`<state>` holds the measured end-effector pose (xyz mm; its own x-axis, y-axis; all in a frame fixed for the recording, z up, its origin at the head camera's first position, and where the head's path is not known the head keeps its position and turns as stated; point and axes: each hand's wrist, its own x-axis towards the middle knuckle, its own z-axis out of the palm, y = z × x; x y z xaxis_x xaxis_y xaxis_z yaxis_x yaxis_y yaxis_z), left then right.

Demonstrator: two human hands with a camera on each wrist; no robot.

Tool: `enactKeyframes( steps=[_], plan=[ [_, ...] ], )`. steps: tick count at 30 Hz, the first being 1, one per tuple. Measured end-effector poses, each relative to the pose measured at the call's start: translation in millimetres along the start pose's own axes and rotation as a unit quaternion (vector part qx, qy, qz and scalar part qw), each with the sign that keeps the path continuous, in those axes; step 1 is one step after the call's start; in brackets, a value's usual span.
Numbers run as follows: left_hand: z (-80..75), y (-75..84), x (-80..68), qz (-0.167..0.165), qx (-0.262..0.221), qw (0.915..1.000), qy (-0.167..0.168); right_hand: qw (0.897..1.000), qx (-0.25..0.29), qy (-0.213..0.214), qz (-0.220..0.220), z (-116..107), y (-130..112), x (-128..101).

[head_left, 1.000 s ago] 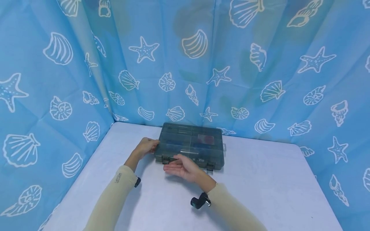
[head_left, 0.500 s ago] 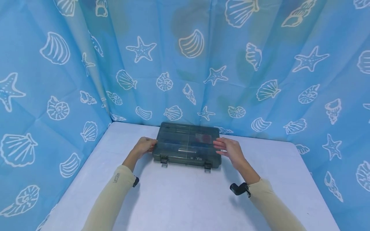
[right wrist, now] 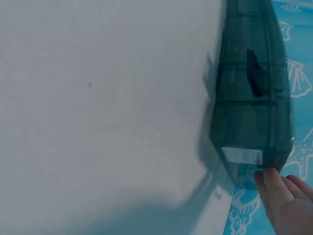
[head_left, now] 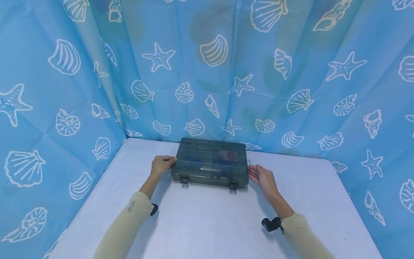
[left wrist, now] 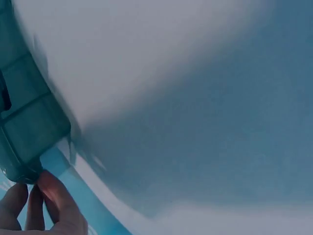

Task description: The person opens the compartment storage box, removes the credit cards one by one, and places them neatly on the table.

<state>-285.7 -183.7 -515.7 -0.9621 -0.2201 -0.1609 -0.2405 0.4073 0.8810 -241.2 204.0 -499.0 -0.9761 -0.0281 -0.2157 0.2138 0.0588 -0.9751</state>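
Fingers of left hand (head_left: 160,164) curling on left end of smoky plastic tackle box (head_left: 211,163); right hand (head_left: 262,178) fingers straight, touching right end, steadying closed box lying flat on white desk (head_left: 200,219).

smoky box, shut, flat on the table

my tackle box (head_left: 211,164) is a flat, dark translucent case with divided compartments showing through its lid. it lies closed, long side toward me, two black latches on the front edge, near the table's back edge.
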Motion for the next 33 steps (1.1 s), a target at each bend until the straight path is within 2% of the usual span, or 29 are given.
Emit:
enactKeyframes(
  steps=[5,11,15,16,19,22,25,29,31,33],
  plan=[
    [2.7,2.4,-3.8,0.01,0.009,0.9998,0.016,1.0,-0.002,0.002,-0.001,0.3,-2.5,-3.3],
    [2.7,11.9,-6.1,0.029,0.044,0.9981,0.032,1.0,0.02,-0.001,-0.004,1.2,-5.8,-10.7],
    [0.7,17.8,-5.7,0.03,0.033,0.9982,0.041,1.0,0.02,0.003,-0.022,0.3,-8.3,-15.0],
    [0.3,15.8,-2.3,0.034,0.024,0.9981,0.045,0.999,0.019,0.004,-0.031,-0.1,-9.6,-15.5],
    [-3.3,24.1,-2.4,0.037,-0.027,0.9971,0.061,0.998,0.02,0.005,-0.063,-1.4,-15.7,-16.1],
    [-7.0,36.0,-1.9,0.04,-0.104,0.9916,0.065,0.994,0.057,0.007,-0.095,-1.1,-24.7,-14.6],
    [-7.3,51.0,-1.1,0.04,-0.164,0.9838,0.059,0.987,0.104,0.027,-0.121,1.7,-35.4,-9.9],
    [-5.3,63.9,6.5,0.055,-0.197,0.9779,0.041,0.981,0.11,0.069,-0.143,7.3,-50.5,4.1],
    [-5.8,70.0,10.3,0.066,-0.197,0.9776,0.031,0.98,0.097,0.077,-0.154,9.0,-57.7,13.7],
    [-6.9,75.6,15.2,0.083,-0.214,0.9732,0.015,0.98,0.084,0.076,-0.166,9.4,-64.8,22.7]
  ],
)
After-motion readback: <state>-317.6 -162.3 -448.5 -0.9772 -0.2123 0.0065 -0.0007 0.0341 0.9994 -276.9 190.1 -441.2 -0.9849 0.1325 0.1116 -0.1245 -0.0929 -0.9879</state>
